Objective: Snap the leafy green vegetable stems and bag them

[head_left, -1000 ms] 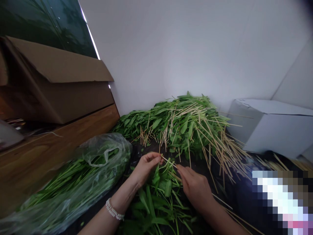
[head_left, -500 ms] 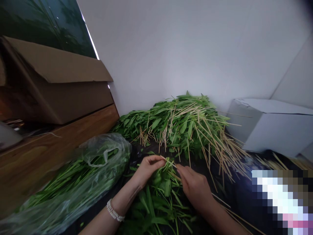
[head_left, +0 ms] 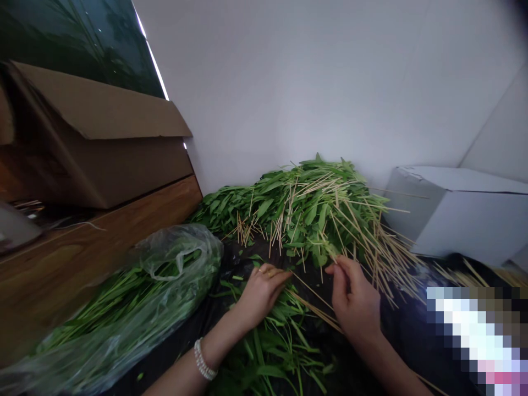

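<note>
Right hand point(head_left: 357, 302) pinching skewer point(head_left: 334, 257); left hand point(head_left: 259, 291) hovering, grip unclear; greens point(head_left: 264, 203) lying on black sheet point(head_left: 243, 254), far edge.

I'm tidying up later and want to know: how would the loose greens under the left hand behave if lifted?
The loose greens would probably flop, since the leaves are thin and the stems slender. They look light, being mostly leaf. Some may tangle or drop away, as the stems cross loosely.

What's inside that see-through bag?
Long green stems lie inside the see-through bag. Whatever is underneath them is covered, so I can't see it.
</note>
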{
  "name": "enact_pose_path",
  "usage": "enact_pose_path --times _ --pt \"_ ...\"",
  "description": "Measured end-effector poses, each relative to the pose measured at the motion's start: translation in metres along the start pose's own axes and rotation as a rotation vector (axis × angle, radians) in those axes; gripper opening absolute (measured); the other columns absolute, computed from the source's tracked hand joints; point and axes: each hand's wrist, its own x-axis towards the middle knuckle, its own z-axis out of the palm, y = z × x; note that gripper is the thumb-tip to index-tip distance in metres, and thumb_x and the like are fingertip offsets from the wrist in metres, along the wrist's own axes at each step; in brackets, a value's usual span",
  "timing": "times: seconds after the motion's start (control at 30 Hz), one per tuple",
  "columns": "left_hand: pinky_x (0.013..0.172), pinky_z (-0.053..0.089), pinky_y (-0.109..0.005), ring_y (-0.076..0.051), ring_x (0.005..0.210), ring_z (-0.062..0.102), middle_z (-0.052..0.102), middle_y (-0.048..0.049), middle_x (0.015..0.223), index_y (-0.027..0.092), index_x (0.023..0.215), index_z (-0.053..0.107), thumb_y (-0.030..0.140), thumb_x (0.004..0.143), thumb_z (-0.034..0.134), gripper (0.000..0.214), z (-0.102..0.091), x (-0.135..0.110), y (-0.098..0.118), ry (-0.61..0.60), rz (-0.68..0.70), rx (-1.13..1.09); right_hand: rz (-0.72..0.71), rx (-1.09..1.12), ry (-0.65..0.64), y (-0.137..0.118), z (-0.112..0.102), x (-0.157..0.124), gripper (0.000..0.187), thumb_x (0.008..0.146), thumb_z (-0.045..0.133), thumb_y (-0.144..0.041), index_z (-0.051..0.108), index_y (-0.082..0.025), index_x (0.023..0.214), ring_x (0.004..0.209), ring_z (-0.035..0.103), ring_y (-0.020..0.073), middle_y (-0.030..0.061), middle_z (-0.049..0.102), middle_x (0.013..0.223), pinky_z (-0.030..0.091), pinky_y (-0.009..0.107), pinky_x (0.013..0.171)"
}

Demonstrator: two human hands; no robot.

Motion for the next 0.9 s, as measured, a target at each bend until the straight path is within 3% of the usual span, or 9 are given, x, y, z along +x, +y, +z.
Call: enact_pose_path --times 0.17,0.33,0.47,0.6,0.77,0.9 --pt "0.079 0.041 -0.034 -0.022 0.086 0.054 0.069 -0.0075 0.087 0.023 0.109 0.069 0.024 0.093 0.049 0.026 0.009 0.001 -0.002 -0.031 0.062 0.137 -0.053 0.034 -0.092 0.002 0.006 -0.006 0.024 0.096 0.038 -0.027 0.057 -0.018 0.108 0.074 0.068 0.0152 0.005 0.069 0.087 0.052 0.024 0.07" --pt "0.08 0.044 -0.032 -0.021 0.088 0.053 0.06 -0.009 0.096 0.023 0.122 0.061 0.013 0.092 0.039 0.038 0.006 -0.002 -0.005 0.043 0.022 0.104 -0.078 0.023 -0.098 0.001 0.006 -0.006 0.023 0.096 0.039 -0.025 0.057 -0.018 0.108 0.076 0.068 0.0144 0.0042 0.069 0.087 0.052 0.024 0.072" --pt "0.084 0.044 -0.032 -0.02 0.092 0.055 0.057 -0.0092 0.098 0.02 0.11 0.066 0.012 0.09 0.04 0.034 -0.006 -0.001 -0.007 0.206 -0.103 -0.098 -0.135 0.001 -0.114 0.003 0.007 -0.007 0.023 0.096 0.038 -0.024 0.057 -0.018 0.108 0.08 0.068 0.0153 0.0058 0.07 0.091 0.053 0.025 0.075" --pt "0.086 0.043 -0.031 -0.02 0.093 0.06 0.067 -0.0074 0.096 0.018 0.101 0.065 0.018 0.088 0.05 0.02 -0.019 0.005 -0.014 0.323 -0.27 -0.423 -0.237 -0.031 -0.22 0.002 0.01 -0.01 0.025 0.095 0.038 -0.019 0.058 -0.017 0.109 0.086 0.069 0.0165 0.0073 0.07 0.097 0.053 0.027 0.077" --pt "0.084 0.043 -0.029 -0.019 0.086 0.061 0.071 -0.0061 0.089 0.016 0.111 0.065 0.03 0.082 0.062 0.032 -0.025 0.007 -0.014 0.329 -0.406 -0.763 -0.304 -0.059 -0.386 -0.002 0.012 -0.017 0.03 0.095 0.035 -0.015 0.059 -0.015 0.111 0.085 0.069 0.0162 0.0083 0.07 0.094 0.054 0.026 0.078" --pt "0.087 0.044 -0.03 -0.02 0.091 0.063 0.072 -0.0065 0.092 0.016 0.107 0.069 0.036 0.076 0.07 0.036 -0.025 0.006 -0.004 0.269 -0.433 -0.931 -0.313 -0.081 -0.425 -0.003 0.013 -0.019 0.032 0.095 0.034 -0.015 0.061 -0.016 0.111 0.082 0.069 0.0159 0.0078 0.07 0.091 0.054 0.025 0.075"
